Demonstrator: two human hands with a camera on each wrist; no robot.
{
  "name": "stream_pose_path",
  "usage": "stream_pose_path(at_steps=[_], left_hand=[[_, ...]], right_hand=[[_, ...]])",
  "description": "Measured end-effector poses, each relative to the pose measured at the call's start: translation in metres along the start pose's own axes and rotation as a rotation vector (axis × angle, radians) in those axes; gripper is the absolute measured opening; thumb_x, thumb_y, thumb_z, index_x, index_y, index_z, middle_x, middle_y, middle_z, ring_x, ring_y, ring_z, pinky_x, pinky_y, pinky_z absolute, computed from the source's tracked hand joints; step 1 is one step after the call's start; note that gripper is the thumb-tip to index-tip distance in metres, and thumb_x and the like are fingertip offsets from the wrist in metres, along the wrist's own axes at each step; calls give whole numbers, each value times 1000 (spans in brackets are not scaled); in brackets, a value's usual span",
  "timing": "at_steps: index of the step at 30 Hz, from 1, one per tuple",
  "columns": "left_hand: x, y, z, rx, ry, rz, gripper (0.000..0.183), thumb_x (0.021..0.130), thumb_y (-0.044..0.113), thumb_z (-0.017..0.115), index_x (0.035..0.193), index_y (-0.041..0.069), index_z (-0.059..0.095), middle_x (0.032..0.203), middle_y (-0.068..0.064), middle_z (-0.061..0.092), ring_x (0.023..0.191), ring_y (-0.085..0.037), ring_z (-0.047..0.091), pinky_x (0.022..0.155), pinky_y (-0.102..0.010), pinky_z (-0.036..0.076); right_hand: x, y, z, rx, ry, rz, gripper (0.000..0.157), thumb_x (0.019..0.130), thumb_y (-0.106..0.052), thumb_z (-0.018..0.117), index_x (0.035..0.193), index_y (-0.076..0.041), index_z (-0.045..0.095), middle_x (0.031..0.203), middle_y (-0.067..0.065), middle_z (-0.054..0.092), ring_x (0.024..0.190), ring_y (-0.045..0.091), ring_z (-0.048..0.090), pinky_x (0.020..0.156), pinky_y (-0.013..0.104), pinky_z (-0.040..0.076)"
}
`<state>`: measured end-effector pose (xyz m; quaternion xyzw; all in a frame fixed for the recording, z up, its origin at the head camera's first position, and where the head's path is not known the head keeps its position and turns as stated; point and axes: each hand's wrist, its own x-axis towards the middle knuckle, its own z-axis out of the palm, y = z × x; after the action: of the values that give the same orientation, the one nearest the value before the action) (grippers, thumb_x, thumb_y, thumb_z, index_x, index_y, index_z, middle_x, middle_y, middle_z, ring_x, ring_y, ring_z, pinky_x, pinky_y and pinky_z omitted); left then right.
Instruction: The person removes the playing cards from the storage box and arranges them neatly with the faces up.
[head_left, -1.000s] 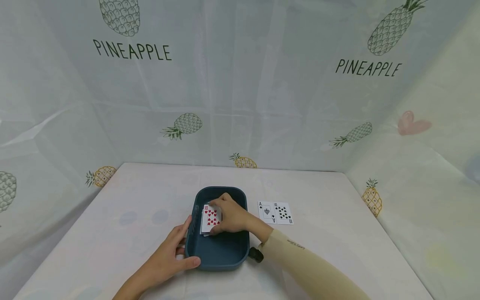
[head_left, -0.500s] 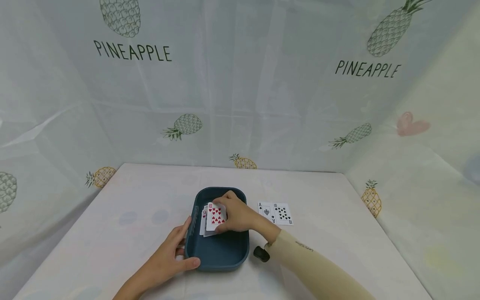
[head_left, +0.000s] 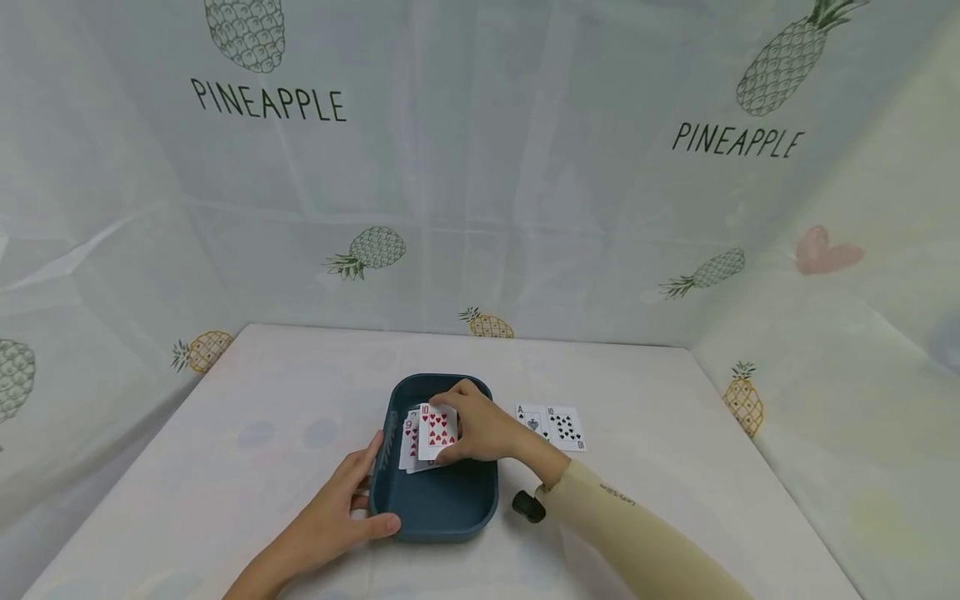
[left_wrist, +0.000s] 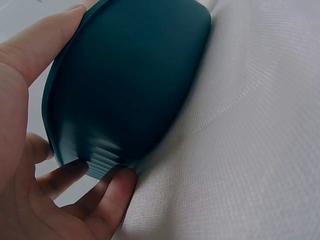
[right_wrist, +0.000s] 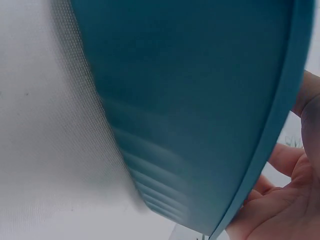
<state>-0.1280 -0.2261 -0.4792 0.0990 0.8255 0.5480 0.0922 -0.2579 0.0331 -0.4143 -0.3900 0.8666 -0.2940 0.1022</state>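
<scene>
In the head view, a dark blue tray (head_left: 435, 504) stands on the table with several playing cards in it. My left hand (head_left: 337, 504) holds the tray's left side, thumb at the near left corner. In the left wrist view its fingertips (left_wrist: 120, 187) press the outer wall. Over the tray, my right hand (head_left: 483, 427) pinches a ten of hearts (head_left: 437, 432) between thumb and fingers at its right side. Another hearts card (head_left: 408, 446) shows to its left, partly covered. In the right wrist view, the tray's outer wall (right_wrist: 200, 100) hides the cards.
Right of the tray, an ace of spades (head_left: 531, 415), partly hidden by my right wrist, lies beside a ten of spades (head_left: 566, 428) on the white-covered table (head_left: 637, 483). A black wrist device (head_left: 528, 507) hangs below my right forearm. A pineapple-print sheet (head_left: 480, 167) rises behind.
My right hand has slid the ten of hearts a little to the right, uncovering more of the cards beneath. The left hand and tray have stayed in place.
</scene>
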Motion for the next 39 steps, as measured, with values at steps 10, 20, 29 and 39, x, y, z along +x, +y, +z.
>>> stream_pose_path(at_steps=[10, 20, 29, 39], left_hand=[[0, 0, -1, -12, -3, -11, 107, 95, 26, 83, 173, 26, 10, 161, -21, 29, 127, -27, 59, 91, -22, 56], [0, 0, 2, 10, 10, 4, 108, 94, 24, 84, 173, 25, 10, 161, -21, 31, 126, -27, 59, 92, -20, 55], [0, 0, 1, 22, 21, 5, 109, 93, 25, 85, 173, 26, 11, 159, -20, 33, 122, -25, 59, 92, -23, 55], [2, -1, 0, 3, 15, -16, 109, 93, 26, 84, 173, 29, 10, 161, -20, 30, 126, -26, 59, 92, -22, 55]], right_hand=[[-3, 2, -3, 11, 23, 11, 83, 81, -22, 97, 152, -7, 57, 133, 12, 50, 82, 11, 56, 73, 21, 52], [-10, 5, -13, 16, 37, -2, 85, 81, -21, 96, 153, -5, 55, 135, 14, 49, 84, 16, 60, 71, 23, 53], [-17, 14, -26, 13, 66, 14, 84, 81, -22, 96, 153, -7, 56, 134, 12, 49, 84, 17, 61, 72, 25, 53], [-29, 27, -37, 29, 95, 59, 85, 79, -21, 98, 153, -11, 57, 138, 9, 50, 85, 18, 64, 73, 28, 55]])
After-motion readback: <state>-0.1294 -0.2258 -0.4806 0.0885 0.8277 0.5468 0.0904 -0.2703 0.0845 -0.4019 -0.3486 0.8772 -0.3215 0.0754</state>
